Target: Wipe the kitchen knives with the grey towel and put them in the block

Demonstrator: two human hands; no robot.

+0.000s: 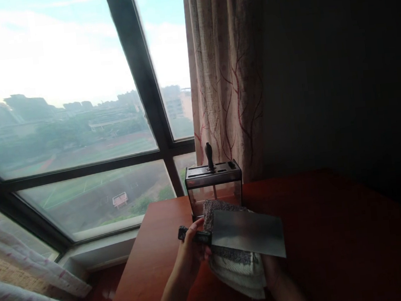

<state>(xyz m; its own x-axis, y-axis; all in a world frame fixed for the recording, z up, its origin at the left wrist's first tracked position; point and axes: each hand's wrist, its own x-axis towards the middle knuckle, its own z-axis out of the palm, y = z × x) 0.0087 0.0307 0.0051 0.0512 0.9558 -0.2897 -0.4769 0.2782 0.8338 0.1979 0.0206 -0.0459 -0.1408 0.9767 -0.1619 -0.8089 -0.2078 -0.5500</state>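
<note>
My left hand is closed around the black handle of a cleaver, whose broad grey blade points right. Behind and below the blade hangs a folded towel, whitish with a grey-brown fuzzy part. My right hand is at the towel's right side, under the blade; its fingers are hidden behind the towel and blade, and it appears to support the cloth. Just beyond the towel a knife block with clear sides and a dark slotted top stands upright, with one dark handle sticking up from it.
A reddish-brown wooden table spreads beneath my hands. Large windows with dark frames stand at the left, and a patterned curtain hangs behind the block. Another light curtain is at the lower left. The right side is very dark.
</note>
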